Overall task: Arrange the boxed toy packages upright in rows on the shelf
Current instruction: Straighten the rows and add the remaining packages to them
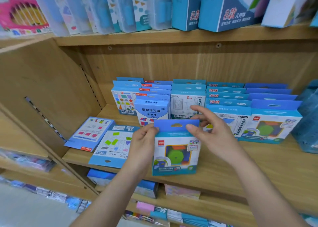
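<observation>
I hold a blue boxed toy package point(176, 151) with a green disc in its window upright near the front edge of the wooden shelf point(258, 161). My left hand point(143, 140) grips its upper left corner. My right hand point(209, 128) pinches the blue hang tab at the upper right with the thumb, the other fingers spread. Behind it, several rows of boxed packages point(227, 106) stand upright, including a matching green-disc box point(270, 125) at the right. Two flat packages point(91, 133) point(113, 144) lie face down on the shelf's left part.
The shelf's left side wall point(43, 92) slopes close to the lying packages. The upper shelf point(172, 37) carries tall blue and clear boxes. A blue translucent container point(309, 123) stands at the right edge. Lower shelves hold more packs.
</observation>
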Demonstrator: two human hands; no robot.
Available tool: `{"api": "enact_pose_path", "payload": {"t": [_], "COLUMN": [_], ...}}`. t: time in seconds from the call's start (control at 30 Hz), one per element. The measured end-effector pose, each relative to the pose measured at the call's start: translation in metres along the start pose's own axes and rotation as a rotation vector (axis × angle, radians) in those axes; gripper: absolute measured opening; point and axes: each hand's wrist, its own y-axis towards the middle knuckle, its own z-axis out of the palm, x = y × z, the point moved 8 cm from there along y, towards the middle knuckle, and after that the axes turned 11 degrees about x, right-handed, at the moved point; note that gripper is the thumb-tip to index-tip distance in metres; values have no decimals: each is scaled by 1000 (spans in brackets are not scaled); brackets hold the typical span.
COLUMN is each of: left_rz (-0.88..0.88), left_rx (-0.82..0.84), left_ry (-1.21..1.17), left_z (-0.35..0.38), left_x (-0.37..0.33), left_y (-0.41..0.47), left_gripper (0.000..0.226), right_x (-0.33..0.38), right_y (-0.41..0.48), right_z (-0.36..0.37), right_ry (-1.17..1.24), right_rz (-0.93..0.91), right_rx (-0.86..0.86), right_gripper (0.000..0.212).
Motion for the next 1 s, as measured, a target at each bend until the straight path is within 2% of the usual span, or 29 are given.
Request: {"api": "enact_pose_path", "payload": {"t": [0.07, 0.13, 0.23, 0.37, 0.47, 0.6, 0.7, 0.87, 1.0], "left_rz": [-124, -176, -203, -225, -184, -62, -51, 7, 133], "left_rx": [-35, -44, -65, -17, 23, 231, 353, 403, 477], "left_ry": [-152, -222, -282, -333, -268, -45, 85, 163, 244], "left_z": [-1, -1, -1, 1, -5, 7, 28, 73, 131], "left_x": [10, 14, 16, 17, 13, 6, 16, 25, 17], "left_y": [0, 0, 2, 3, 3, -3, -7, -2, 3], "left_gripper": [17, 17, 15, 6, 14, 29, 42, 29, 30], "right_x": [-6, -11, -17, -16, -20, -22, -27, -36, -50], "right_y": [-2, -5, -7, -6, -6, -11, -19, -45, -73], "right_z": [5, 10, 10, 5, 2, -6, -21, -61, -103], "right_ry": [104, 210, 286, 238, 249, 263, 286, 302, 368], "right_rz": [34, 35, 33, -1, -10, -26, -25, -22, -15], "right_rx": [102, 154, 119, 56, 17, -20, -48, -155, -319], "right_gripper": [52, 55, 57, 53, 48, 40, 37, 38, 33]}}
